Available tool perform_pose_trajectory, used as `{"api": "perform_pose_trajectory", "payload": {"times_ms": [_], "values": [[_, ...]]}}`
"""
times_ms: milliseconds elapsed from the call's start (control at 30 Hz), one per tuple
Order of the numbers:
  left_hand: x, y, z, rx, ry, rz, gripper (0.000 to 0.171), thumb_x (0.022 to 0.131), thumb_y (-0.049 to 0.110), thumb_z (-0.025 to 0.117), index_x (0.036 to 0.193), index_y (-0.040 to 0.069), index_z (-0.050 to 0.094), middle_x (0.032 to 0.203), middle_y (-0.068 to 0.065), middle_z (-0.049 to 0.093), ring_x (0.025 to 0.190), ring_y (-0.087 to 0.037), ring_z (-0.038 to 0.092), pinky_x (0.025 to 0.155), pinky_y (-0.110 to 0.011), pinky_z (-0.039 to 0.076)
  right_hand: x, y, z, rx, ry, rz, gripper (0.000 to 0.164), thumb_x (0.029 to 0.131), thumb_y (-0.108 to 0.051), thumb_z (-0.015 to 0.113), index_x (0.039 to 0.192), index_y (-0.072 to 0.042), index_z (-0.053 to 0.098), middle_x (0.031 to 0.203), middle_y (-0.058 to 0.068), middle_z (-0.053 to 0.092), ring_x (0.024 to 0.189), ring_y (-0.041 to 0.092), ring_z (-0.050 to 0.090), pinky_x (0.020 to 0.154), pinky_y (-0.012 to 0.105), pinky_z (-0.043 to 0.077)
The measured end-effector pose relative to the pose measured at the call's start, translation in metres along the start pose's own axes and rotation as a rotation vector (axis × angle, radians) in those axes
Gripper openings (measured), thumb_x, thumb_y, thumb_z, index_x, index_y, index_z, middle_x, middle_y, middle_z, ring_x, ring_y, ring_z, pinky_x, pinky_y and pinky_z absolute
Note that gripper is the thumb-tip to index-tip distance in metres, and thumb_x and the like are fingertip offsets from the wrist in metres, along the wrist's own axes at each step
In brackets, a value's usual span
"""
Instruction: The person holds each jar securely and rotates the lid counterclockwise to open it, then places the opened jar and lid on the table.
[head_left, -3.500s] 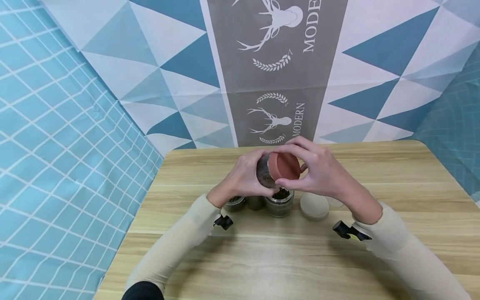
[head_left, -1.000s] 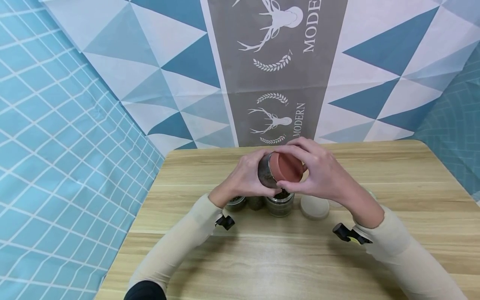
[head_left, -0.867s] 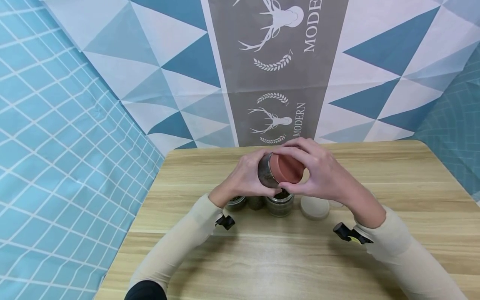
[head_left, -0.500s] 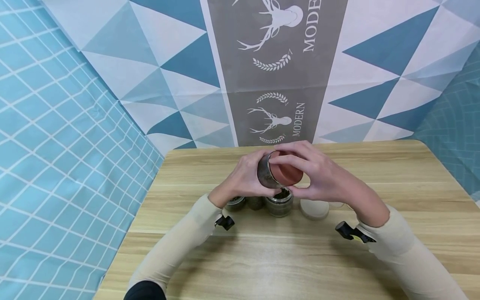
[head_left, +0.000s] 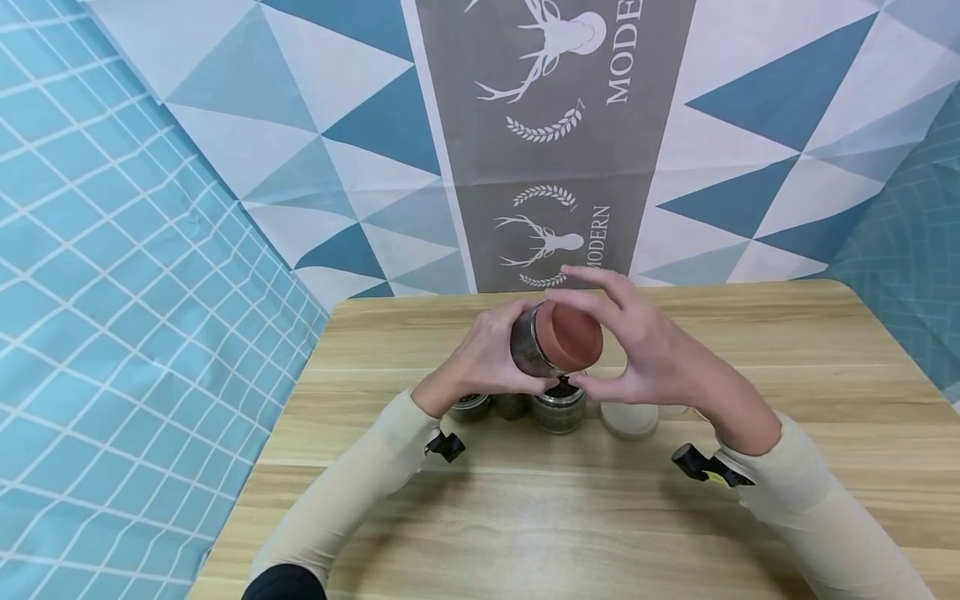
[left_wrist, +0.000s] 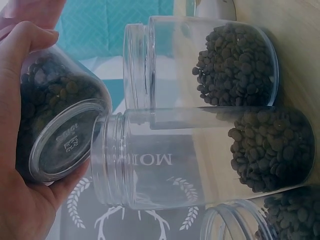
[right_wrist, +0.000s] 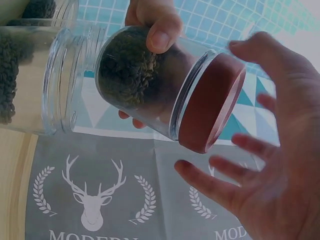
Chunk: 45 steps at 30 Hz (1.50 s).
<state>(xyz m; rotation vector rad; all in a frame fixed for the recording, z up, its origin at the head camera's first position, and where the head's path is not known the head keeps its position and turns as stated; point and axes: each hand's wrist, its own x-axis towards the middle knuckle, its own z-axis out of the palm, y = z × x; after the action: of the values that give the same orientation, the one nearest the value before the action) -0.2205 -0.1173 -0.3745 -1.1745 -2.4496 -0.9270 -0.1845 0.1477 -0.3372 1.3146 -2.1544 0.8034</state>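
Observation:
In the head view my left hand (head_left: 483, 354) grips a tilted glass jar (head_left: 527, 348) by its body, held up above the table. A reddish-brown lid (head_left: 572, 337) sits on the jar's mouth, facing right. Dark, roundish pieces (right_wrist: 127, 67) fill part of this jar in the right wrist view. My right hand (head_left: 648, 350) hovers around the lid with fingers and thumb spread, and the right wrist view shows a gap between fingers and lid. Just below the held jar stands an uncapped glass jar (head_left: 559, 415) with similar dark pieces inside.
Two more jars stand to the left, one uncapped jar (head_left: 470, 408) and a darker-looking jar (head_left: 512, 407), partly hidden by my left hand. A pale round lid (head_left: 628, 421) lies right of the jars on the wooden table (head_left: 540, 517). Patterned cloth (head_left: 375, 150) hangs behind.
Earlier my right fingers and thumb were around the lid's rim; they have shifted over it and now spread away from it. The held jar stays nearly in place.

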Motion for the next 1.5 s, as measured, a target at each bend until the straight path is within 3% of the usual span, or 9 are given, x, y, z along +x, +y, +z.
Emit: {"api": "perform_pose_trajectory", "payload": {"times_ms": [100,200,333,467,600,767,900,1267,1500], "values": [[0.000,0.000,0.000,-0.007,-0.001,-0.008,0.096,0.066,0.033,0.101,0.146,-0.002,0.062,0.131,-0.015,0.080,0.112,-0.025,0.079,0.100,-0.039,0.067,0.000,-0.001,-0.002,0.024,0.031,0.092,0.094,0.076,-0.018,0.095,0.161,-0.009,0.055,0.164,0.023,0.052,0.143,0.040,0.063,0.084,0.042,0.072],[0.000,0.000,-0.001,-0.002,-0.005,-0.015,0.095,0.067,0.034,0.101,0.146,-0.003,0.063,0.130,-0.015,0.080,0.111,-0.025,0.078,0.099,-0.039,0.067,0.000,-0.004,-0.003,0.061,0.058,0.217,0.089,0.081,-0.019,0.095,0.161,-0.012,0.057,0.155,0.019,0.058,0.128,0.033,0.069,0.063,0.026,0.067],[0.001,0.001,0.000,0.002,-0.008,-0.019,0.095,0.068,0.035,0.101,0.146,-0.003,0.063,0.129,-0.015,0.080,0.110,-0.025,0.078,0.098,-0.038,0.067,0.000,-0.007,-0.004,0.092,0.089,0.330,0.081,0.085,-0.020,0.095,0.158,-0.016,0.061,0.142,0.014,0.064,0.114,0.028,0.072,0.058,0.020,0.063],[0.002,0.001,0.001,0.003,-0.005,-0.019,0.093,0.068,0.035,0.101,0.145,-0.001,0.063,0.128,-0.013,0.080,0.108,-0.023,0.078,0.096,-0.036,0.067,0.001,-0.009,-0.001,0.097,0.085,0.347,0.082,0.083,-0.022,0.097,0.158,-0.018,0.064,0.143,0.014,0.065,0.113,0.028,0.070,0.059,0.019,0.063],[0.003,0.001,0.003,0.013,-0.002,-0.017,0.092,0.068,0.035,0.101,0.145,0.000,0.063,0.127,-0.013,0.080,0.108,-0.023,0.079,0.096,-0.036,0.067,0.003,-0.010,0.003,0.079,0.077,0.303,0.079,0.081,-0.024,0.099,0.154,-0.017,0.068,0.143,0.013,0.067,0.113,0.027,0.072,0.064,0.026,0.067],[0.002,0.001,0.005,0.010,-0.003,-0.014,0.090,0.069,0.034,0.100,0.144,-0.001,0.064,0.128,-0.014,0.080,0.108,-0.024,0.078,0.095,-0.038,0.067,0.005,-0.010,0.009,0.002,0.081,0.221,0.065,0.081,-0.022,0.097,0.141,-0.014,0.075,0.129,0.011,0.073,0.102,0.024,0.074,0.072,0.037,0.066],[0.001,0.001,0.006,-0.001,-0.005,-0.010,0.089,0.069,0.033,0.101,0.143,0.000,0.064,0.127,-0.014,0.079,0.108,-0.024,0.078,0.096,-0.037,0.067,0.006,-0.009,0.009,-0.013,0.083,0.186,0.062,0.080,-0.022,0.095,0.139,-0.015,0.077,0.125,0.009,0.073,0.101,0.021,0.072,0.072,0.037,0.065],[0.005,0.000,0.004,0.005,0.001,-0.007,0.091,0.068,0.034,0.100,0.143,-0.001,0.064,0.128,-0.015,0.080,0.109,-0.025,0.079,0.097,-0.039,0.067,0.005,0.000,0.003,-0.019,0.042,0.015,0.070,0.074,-0.013,0.094,0.141,-0.015,0.075,0.142,0.016,0.072,0.129,0.037,0.068,0.093,0.055,0.067],[0.003,-0.002,0.004,0.002,-0.003,-0.026,0.095,0.067,0.036,0.100,0.145,-0.002,0.063,0.132,-0.015,0.079,0.111,-0.025,0.078,0.097,-0.038,0.067,0.005,0.002,0.002,-0.027,0.009,-0.113,0.072,0.070,-0.003,0.090,0.140,-0.015,0.074,0.150,0.016,0.069,0.137,0.038,0.064,0.102,0.060,0.064]]}}
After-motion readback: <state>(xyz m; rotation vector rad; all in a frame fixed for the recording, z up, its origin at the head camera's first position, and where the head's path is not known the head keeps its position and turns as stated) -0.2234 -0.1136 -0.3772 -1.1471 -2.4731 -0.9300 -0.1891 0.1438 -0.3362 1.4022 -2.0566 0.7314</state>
